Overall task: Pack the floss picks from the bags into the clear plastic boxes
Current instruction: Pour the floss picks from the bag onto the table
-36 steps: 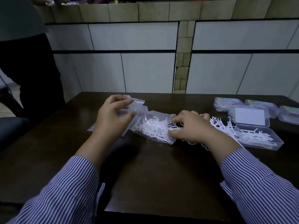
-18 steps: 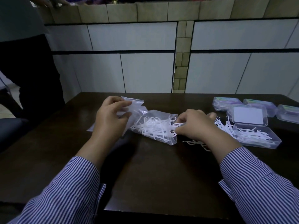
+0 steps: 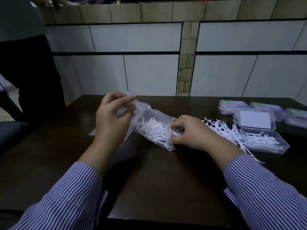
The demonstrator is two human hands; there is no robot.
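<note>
A clear plastic bag [image 3: 154,117] of white floss picks [image 3: 153,129] lies tilted on the dark table [image 3: 157,180]. My left hand [image 3: 111,120] pinches the bag's upper end and lifts it. My right hand [image 3: 191,131] is at the bag's open lower end, fingers closed on picks there. A loose pile of floss picks [image 3: 224,130] lies to the right of that hand. An open clear box [image 3: 264,142] beside the pile holds some picks, and its lid [image 3: 255,119] stands open behind it.
Three closed clear boxes [image 3: 232,106] [image 3: 265,107] [image 3: 297,117] with purple contents sit at the far right. A person in dark clothes [image 3: 28,72] stands at the left. A tiled wall [image 3: 149,72] rises behind the table.
My left hand has raised the bag's upper end higher and tilted the bag. My right hand stays at the bag's mouth, pulling picks out toward the pile.
</note>
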